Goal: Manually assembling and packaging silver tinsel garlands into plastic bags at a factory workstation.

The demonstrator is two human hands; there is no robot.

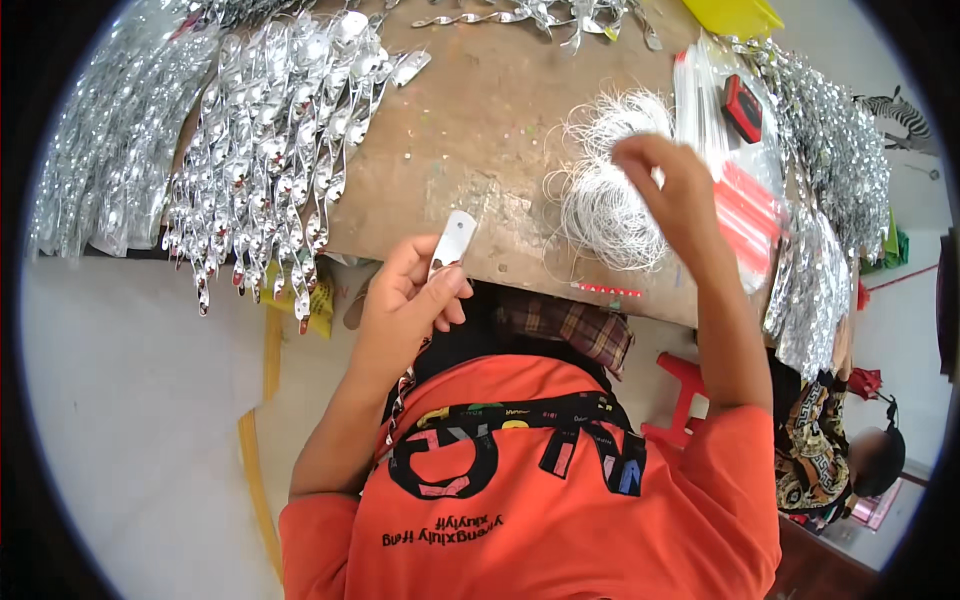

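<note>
My left hand (405, 300), above the table's near edge, pinches the flat end of a shiny silver strip (455, 238). A small hole shows near the strip's rounded tip. Below that hand, a twisted silver length (402, 400) hangs by my shirt, perhaps the same strip. My right hand (672, 190) is raised at the right edge of a loose coil of thin white string (612, 205). Its thumb and forefinger are bent together in a pinch. Whatever lies between those fingertips is too small to tell.
Twisted silver strips (285, 130) drape over the table's (460, 110) left edge, beside silver tinsel (120, 150). Right of the string lie red-and-white packets (745, 215) and a red-black box (742, 108). More tinsel (830, 130) hangs right. Another person (830, 450) sits near a red stool (685, 395).
</note>
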